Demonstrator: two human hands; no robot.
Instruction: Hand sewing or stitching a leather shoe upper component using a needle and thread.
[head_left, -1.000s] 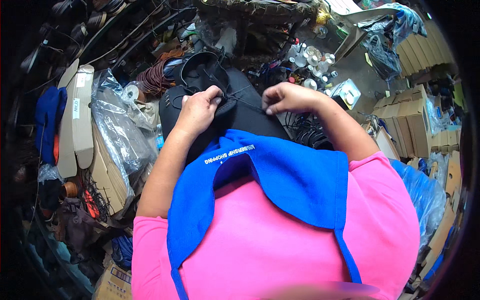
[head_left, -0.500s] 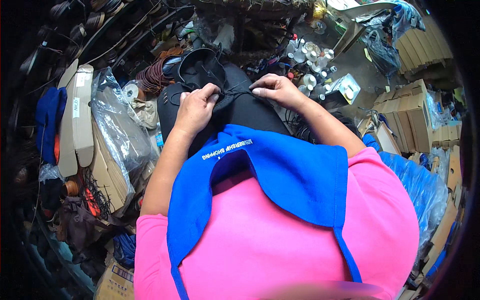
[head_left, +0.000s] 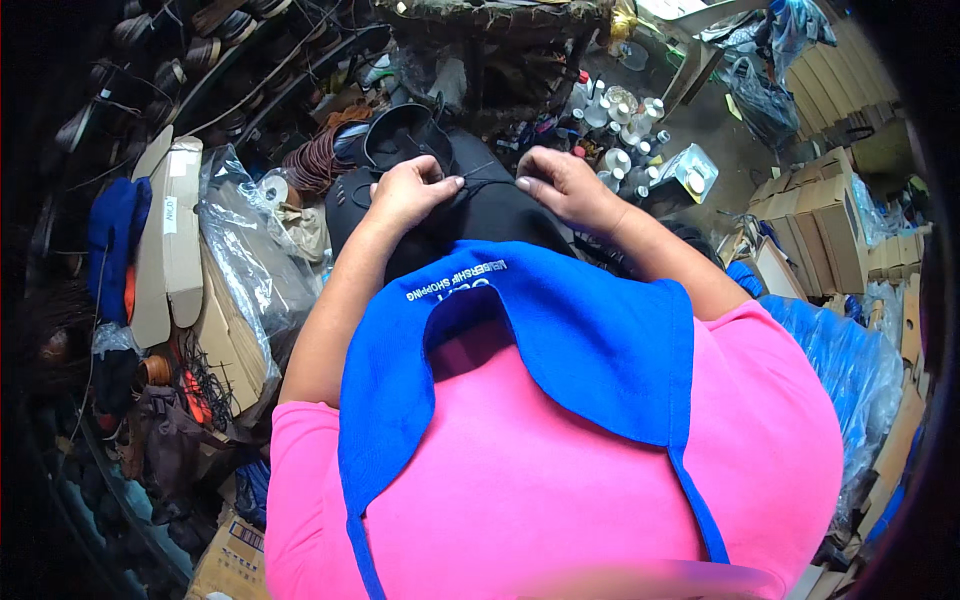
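Note:
A black item with a wide, rounded opening (head_left: 402, 133), shaped like a shoe, rests on my dark-clad lap; its lower part is hard to make out against the black cloth. Thin black cord (head_left: 486, 183) runs from it across to the right. My left hand (head_left: 412, 192) is closed at the item's near edge, thumb and forefinger pinching the cord. To the right, my right hand (head_left: 568, 188) has its fingers curled and its thumb pressed in, at the cord's other end. A blue apron (head_left: 600, 350) covers part of my pink shirt.
Several bottles (head_left: 620, 125) stand on the floor ahead to the right. Cardboard boxes (head_left: 815, 225) are stacked at the right. Left of me are cardboard pieces (head_left: 180, 235), clear plastic (head_left: 245, 240) and a coil of brown cord (head_left: 312, 160). A worn stand (head_left: 500, 15) is ahead.
My left hand has turned and shifted slightly to the right, its thumb now pointing toward the cord. My right hand has moved a little to the right, its fingers more curled.

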